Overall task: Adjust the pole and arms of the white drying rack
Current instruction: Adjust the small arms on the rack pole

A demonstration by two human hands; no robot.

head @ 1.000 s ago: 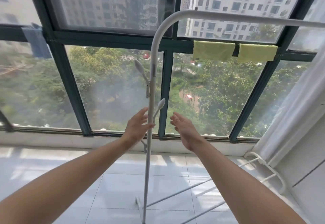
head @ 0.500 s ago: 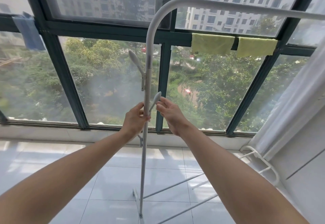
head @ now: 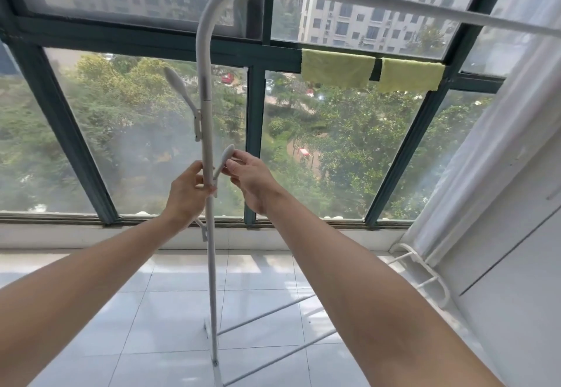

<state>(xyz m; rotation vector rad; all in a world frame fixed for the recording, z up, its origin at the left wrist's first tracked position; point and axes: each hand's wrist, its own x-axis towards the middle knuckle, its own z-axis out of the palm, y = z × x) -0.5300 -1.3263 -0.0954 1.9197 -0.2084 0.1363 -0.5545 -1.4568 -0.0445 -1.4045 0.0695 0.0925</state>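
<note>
The white drying rack's upright pole [head: 210,265] rises from the tiled floor in front of the window and bends at the top into a horizontal bar [head: 394,10] running right. A short paddle-shaped arm [head: 179,89] sticks out up-left, and a third small arm [head: 201,225] shows below my hands. My left hand [head: 185,192] is wrapped around the pole at mid height. My right hand [head: 249,174] pinches the tip of a second short arm [head: 226,156] that angles up-right from the pole.
A dark-framed window [head: 255,144] fills the background, with two yellow-green cloths [head: 337,68] hung on its crossbar. A white curtain [head: 501,144] and wall stand at the right. The rack's base rails [head: 273,313] and curved foot [head: 425,271] lie on the floor at the right.
Both hands rose from open and apart beside the pole. My left hand closed around the pole, and my right hand took hold of the short arm's tip. The view shifted slightly.
</note>
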